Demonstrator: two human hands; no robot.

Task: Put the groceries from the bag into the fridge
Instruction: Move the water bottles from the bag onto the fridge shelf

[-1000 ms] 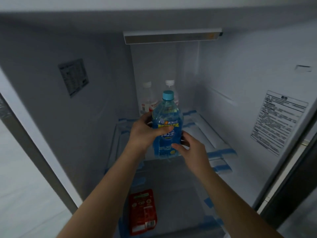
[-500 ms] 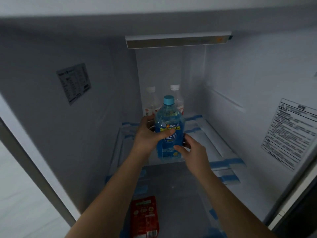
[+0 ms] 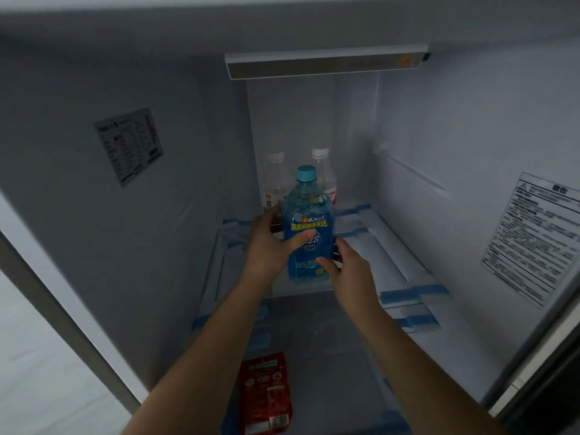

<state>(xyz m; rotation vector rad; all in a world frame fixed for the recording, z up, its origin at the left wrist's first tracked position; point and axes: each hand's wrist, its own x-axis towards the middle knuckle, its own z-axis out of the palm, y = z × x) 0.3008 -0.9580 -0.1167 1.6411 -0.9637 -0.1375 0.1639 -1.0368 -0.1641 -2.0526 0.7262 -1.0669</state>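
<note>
Inside the open fridge, a blue bottle (image 3: pixel 307 221) with a light-blue cap stands upright at the front edge of a glass shelf (image 3: pixel 370 255). My left hand (image 3: pixel 270 246) grips its left side, thumb across the label. My right hand (image 3: pixel 348 265) holds its lower right side, fingers curled round the base. Behind it stand two clear bottles with white caps, one on the left (image 3: pixel 276 180) and one on the right (image 3: pixel 326 174), partly hidden by the blue bottle. The bag is not in view.
A red packet (image 3: pixel 265 394) lies on the lower shelf near the front. Blue tape strips (image 3: pixel 414 293) mark the shelf edges. A light bar (image 3: pixel 326 62) sits at the top. Stickers are on the left wall (image 3: pixel 128 146) and right wall (image 3: pixel 533 237).
The bottle and both hands have stayed at the shelf's front edge. The view has shifted slightly, so everything sits a bit lower and further right in the frame.
</note>
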